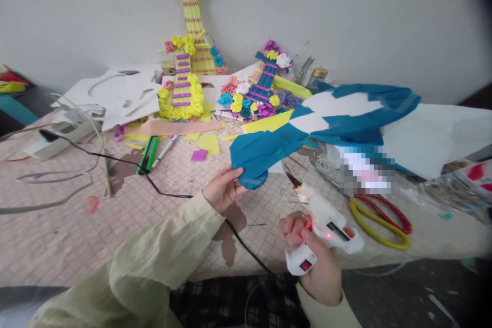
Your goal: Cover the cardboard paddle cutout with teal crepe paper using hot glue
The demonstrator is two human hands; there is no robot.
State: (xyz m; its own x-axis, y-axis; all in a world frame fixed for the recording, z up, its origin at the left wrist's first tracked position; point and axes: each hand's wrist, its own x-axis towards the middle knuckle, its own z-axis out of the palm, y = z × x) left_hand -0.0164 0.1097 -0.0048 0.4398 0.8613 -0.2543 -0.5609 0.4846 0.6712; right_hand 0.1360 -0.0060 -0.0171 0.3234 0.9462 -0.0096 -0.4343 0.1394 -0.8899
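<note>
Left hand (223, 189): nearly closed, thumb on top and fingers underneath, pinching the rounded near end of a blue paper cutout (340, 125). Cutout hangs in the air from that grip, stretching away from the hand and out to its right, with bare white patches showing on its far part.

Right hand (325, 269): wrapped round the handle of a white glue gun (325, 218), fingers curled by the orange trigger; can't tell if it's pressed. Red light on the side is lit. Nozzle points away and left, near the cutout's lower edge, not touching it.

Right of the right hand: scissors (354, 215), red and yellow handles, lying on the desk (184, 246). Beyond those, white sheet (418, 138) behind the cutout's right end. A pixelated patch hides whatever is between.

Left of the left hand: green cutter (152, 152), white pen (164, 151) just beside it, wooden stick (106, 174) further out, power strip (63, 139) well apart. Black cord (177, 195) runs under the left forearm.

Beyond the left hand: purple scrap (199, 155) next to a yellow scrap (208, 144), then paper guitars with flowers, yellow (180, 87) and blue (265, 79), by the wall (246, 5). Jar (317, 77) sits right of the blue guitar.
</note>
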